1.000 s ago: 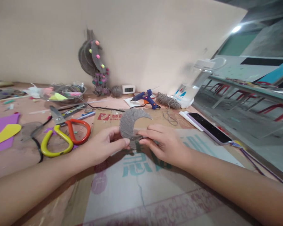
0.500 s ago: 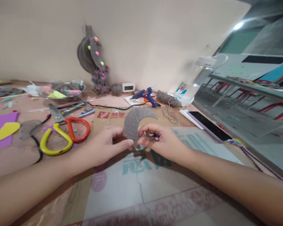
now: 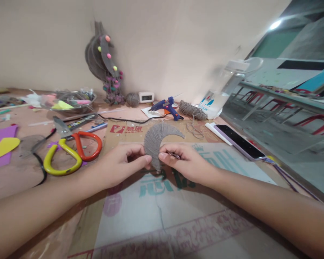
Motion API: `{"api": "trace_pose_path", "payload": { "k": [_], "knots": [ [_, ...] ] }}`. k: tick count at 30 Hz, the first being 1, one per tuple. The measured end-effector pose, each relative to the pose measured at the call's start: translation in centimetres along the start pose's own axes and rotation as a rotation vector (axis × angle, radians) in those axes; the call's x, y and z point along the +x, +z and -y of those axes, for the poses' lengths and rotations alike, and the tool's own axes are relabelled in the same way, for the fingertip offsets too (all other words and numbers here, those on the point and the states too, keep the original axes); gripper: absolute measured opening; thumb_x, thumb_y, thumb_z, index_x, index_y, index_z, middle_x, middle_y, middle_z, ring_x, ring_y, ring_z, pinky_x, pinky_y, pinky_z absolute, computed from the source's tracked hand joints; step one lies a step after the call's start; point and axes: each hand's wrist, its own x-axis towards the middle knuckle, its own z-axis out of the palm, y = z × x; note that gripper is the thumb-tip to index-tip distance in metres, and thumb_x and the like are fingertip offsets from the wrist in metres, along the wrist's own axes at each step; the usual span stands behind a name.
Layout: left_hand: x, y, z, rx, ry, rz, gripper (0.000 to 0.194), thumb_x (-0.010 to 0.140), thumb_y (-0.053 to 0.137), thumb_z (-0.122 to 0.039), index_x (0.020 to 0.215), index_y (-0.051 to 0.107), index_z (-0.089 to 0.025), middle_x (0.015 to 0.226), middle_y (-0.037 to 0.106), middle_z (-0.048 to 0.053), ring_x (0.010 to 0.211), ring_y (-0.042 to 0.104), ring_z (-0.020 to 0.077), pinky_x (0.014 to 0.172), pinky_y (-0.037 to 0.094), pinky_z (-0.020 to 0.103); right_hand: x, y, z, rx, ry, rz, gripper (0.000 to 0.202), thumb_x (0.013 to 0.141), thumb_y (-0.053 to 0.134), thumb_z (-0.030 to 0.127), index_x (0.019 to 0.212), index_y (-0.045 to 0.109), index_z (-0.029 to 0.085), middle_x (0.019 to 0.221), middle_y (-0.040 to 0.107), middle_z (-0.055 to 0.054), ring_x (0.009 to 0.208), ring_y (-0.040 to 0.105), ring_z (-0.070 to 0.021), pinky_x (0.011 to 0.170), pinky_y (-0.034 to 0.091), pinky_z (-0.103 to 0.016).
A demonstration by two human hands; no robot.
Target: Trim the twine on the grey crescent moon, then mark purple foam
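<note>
A crescent wrapped in grey yarn (image 3: 154, 138) stands upright between my hands, its upper tip pointing right. My left hand (image 3: 126, 163) pinches its left lower edge between thumb and fingers. On the inner side, my right hand (image 3: 182, 162) has its thumb and curled fingers closed on the lower part. A small dark item, too small to name, shows by the right fingers. Beneath them lies a printed cardboard sheet (image 3: 135, 223) with a thin strand of yarn across it.
Scissors with red and yellow handles (image 3: 62, 158) lie left. Behind are a blue glue gun (image 3: 167, 107), grey yarn (image 3: 193, 109), a small clock (image 3: 146, 97) and a bowl of supplies (image 3: 72, 100). A phone (image 3: 239, 142) and a bottle (image 3: 218, 93) are at right.
The crescent has shifted slightly right and shows more squarely, with its lower tip now visible. My right thumb has moved up onto its edge. The whole view has shifted a little.
</note>
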Motion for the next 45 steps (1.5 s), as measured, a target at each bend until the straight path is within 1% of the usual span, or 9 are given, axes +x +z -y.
{"api": "trace_pose_path", "payload": {
  "k": [3,7,14,22,25,29,35,39,45],
  "knots": [
    [0.0,-0.1,0.0,-0.029,0.011,0.004,0.025,0.089,0.046,-0.034,0.081,0.064,-0.018,0.082,0.069,0.002,0.080,0.063,0.0166,0.074,0.048,0.026,0.1,0.1,0.0,0.070,0.018,-0.014,0.037,0.084,0.051,0.051,0.068,0.050,0.018,0.063,0.041,0.003,0.057,0.038,-0.0093,0.052,0.032,-0.023],
    [-0.1,-0.3,-0.2,0.005,0.016,0.013,0.026,0.090,0.047,-0.033,0.078,0.065,-0.018,0.081,0.067,0.000,0.079,0.061,0.0148,0.074,0.045,0.024,0.3,0.3,0.1,0.109,0.093,-0.030,0.034,0.076,0.064,0.047,0.068,0.050,0.017,0.058,0.040,0.006,0.052,0.035,-0.0075,0.049,0.030,-0.022],
    [0.0,-0.2,0.0,-0.140,-0.062,-0.083,0.034,0.091,0.044,-0.041,0.074,0.063,-0.019,0.074,0.065,-0.001,0.076,0.060,0.0139,0.072,0.045,0.022,0.1,0.2,-0.1,0.156,0.136,0.006,0.024,0.081,0.057,0.037,0.070,0.047,0.018,0.056,0.041,0.007,0.050,0.039,-0.0073,0.049,0.032,-0.021],
    [0.2,-0.4,-1.1,-0.117,-0.166,-0.096,0.023,0.083,0.053,-0.032,0.065,0.059,-0.018,0.065,0.063,-0.003,0.066,0.058,0.0130,0.065,0.046,0.023,0.1,0.2,0.0,0.146,0.130,-0.007,0.020,0.082,0.054,0.035,0.073,0.050,0.017,0.057,0.044,0.006,0.050,0.041,-0.0078,0.050,0.033,-0.022],
    [0.2,-0.3,-0.8,-0.124,-0.170,-0.074,0.024,0.083,0.053,-0.036,0.068,0.059,-0.018,0.066,0.062,-0.002,0.068,0.058,0.0137,0.065,0.045,0.024,0.1,0.2,0.0,0.136,0.128,-0.003,0.021,0.083,0.053,0.035,0.073,0.051,0.017,0.057,0.044,0.005,0.051,0.041,-0.0079,0.050,0.033,-0.022],
    [0.2,0.0,0.4,-0.115,-0.156,-0.034,0.029,0.082,0.056,-0.046,0.079,0.061,-0.018,0.073,0.061,-0.001,0.071,0.056,0.0154,0.065,0.043,0.026,0.2,0.2,-0.1,0.123,0.119,-0.003,0.021,0.083,0.055,0.037,0.074,0.052,0.018,0.058,0.043,0.006,0.052,0.039,-0.0076,0.050,0.030,-0.021],
    [0.0,0.0,0.4,0.025,-0.047,-0.009,0.023,0.088,0.048,-0.038,0.081,0.059,-0.018,0.078,0.060,0.000,0.074,0.056,0.0163,0.068,0.043,0.028,0.3,0.3,0.0,0.115,0.053,-0.038,0.021,0.079,0.061,0.035,0.071,0.052,0.018,0.063,0.040,0.005,0.055,0.036,-0.0074,0.052,0.030,-0.022],
    [-0.2,0.1,0.0,0.049,-0.030,-0.090,0.026,0.090,0.044,-0.038,0.081,0.057,-0.018,0.077,0.060,0.000,0.076,0.057,0.0172,0.070,0.045,0.030,0.5,0.2,-0.2,0.047,0.016,-0.070,0.022,0.081,0.059,0.034,0.070,0.052,0.017,0.065,0.040,0.005,0.055,0.036,-0.0075,0.052,0.030,-0.022],
    [-0.3,0.5,0.4,-0.028,-0.033,-0.166,0.021,0.083,0.057,-0.037,0.092,0.058,-0.019,0.082,0.063,0.001,0.075,0.058,0.0167,0.066,0.045,0.028,0.1,0.5,-0.2,-0.071,-0.022,-0.087,0.011,0.084,0.055,0.028,0.079,0.054,0.018,0.066,0.046,0.004,0.056,0.043,-0.0080,0.053,0.035,-0.020]
  ]
}}
